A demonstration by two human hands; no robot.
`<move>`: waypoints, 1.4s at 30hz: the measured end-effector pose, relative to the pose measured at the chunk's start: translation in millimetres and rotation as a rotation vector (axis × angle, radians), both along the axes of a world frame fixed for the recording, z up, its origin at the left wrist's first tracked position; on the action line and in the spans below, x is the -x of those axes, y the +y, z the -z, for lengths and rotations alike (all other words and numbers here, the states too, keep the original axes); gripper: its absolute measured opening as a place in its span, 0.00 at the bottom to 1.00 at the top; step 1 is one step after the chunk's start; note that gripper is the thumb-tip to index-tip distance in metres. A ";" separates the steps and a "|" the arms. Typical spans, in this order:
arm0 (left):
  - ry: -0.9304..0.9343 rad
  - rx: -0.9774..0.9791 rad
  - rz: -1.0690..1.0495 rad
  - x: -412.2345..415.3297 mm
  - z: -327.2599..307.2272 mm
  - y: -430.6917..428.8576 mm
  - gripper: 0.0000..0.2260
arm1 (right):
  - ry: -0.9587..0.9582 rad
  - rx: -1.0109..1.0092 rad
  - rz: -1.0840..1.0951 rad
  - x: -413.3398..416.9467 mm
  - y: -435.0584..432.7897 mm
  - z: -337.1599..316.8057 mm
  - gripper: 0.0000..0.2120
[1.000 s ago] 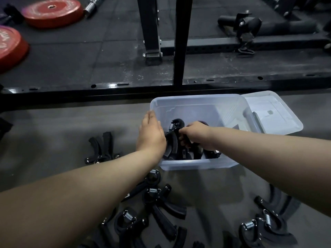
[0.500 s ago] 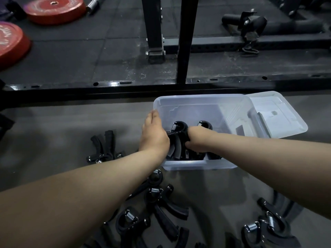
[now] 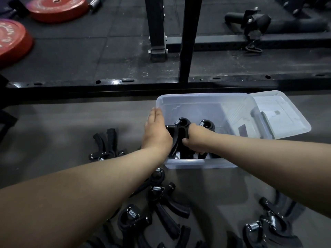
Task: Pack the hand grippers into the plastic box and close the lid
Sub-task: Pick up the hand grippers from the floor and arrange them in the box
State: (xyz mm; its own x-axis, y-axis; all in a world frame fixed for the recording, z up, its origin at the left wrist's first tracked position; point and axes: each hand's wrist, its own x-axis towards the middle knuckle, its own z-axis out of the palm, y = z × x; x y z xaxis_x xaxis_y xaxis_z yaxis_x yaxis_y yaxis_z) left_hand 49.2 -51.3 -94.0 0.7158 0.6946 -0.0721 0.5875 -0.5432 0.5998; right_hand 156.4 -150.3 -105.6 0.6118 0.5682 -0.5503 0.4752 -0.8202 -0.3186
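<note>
— What were the fingers doing?

— The right hand [image 3: 197,138] had its fingers curled down around the handles of a hand gripper [image 3: 179,131] inside the plastic box [image 3: 206,104], pinching them from the right. The left hand [image 3: 155,131] lay against the box's left wall with its fingers pressed together and stretched toward the far-left corner, its palm side touching that same gripper.

— Which way did the gripper point?

— It stood nearly upright in the near-left part of the box, its long axis leaning away: the spring coil end was up and toward the far wall, the handles ran down toward the near wall. A second gripper [image 3: 206,124] stood just right of it, coil end up as well, partly hidden by the right wrist.

— And the lid?

— The lid [image 3: 283,115] was open, lying flat off the box's right side.

— Anything else around the box?

— More loose grippers [image 3: 161,203] lay on the floor [image 3: 62,122] in front of the box's near wall, one pair [image 3: 107,145] to its left, others [image 3: 268,226] near-right. Behind the box ran a black rack frame [image 3: 125,85].
</note>
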 end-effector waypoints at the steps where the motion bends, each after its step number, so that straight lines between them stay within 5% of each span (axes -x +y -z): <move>1: 0.002 -0.001 0.001 0.3 -0.1 0.1 0.32 | -0.014 0.004 -0.004 -0.6 0.1 -0.8 0.14; 15: 0.005 -0.007 -0.003 0.1 -1.8 -1.5 0.32 | 0.303 0.002 0.142 -4.8 -6.6 -6.7 0.14; 18: 0.004 -0.011 -0.003 0.1 -1.5 -1.4 0.32 | 0.284 0.016 0.166 -11.4 -5.9 -8.5 0.21; 32: 0.004 -0.019 0.001 -0.4 1.7 -0.4 0.32 | 0.131 0.126 -0.031 11.0 -2.8 -5.9 0.12; 42: 0.004 -0.022 0.002 0.1 2.4 -0.5 0.32 | 0.067 0.154 -0.090 23.1 -1.4 -17.3 0.21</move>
State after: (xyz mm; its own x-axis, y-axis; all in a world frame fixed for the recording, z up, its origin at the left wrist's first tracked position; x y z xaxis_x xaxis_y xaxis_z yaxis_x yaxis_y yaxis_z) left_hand 49.1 -51.8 -96.4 0.7170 0.6945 -0.0600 0.5889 -0.5575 0.5851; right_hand 133.3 -151.7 -88.2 0.5214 0.5252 -0.6725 0.5308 -0.8167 -0.2263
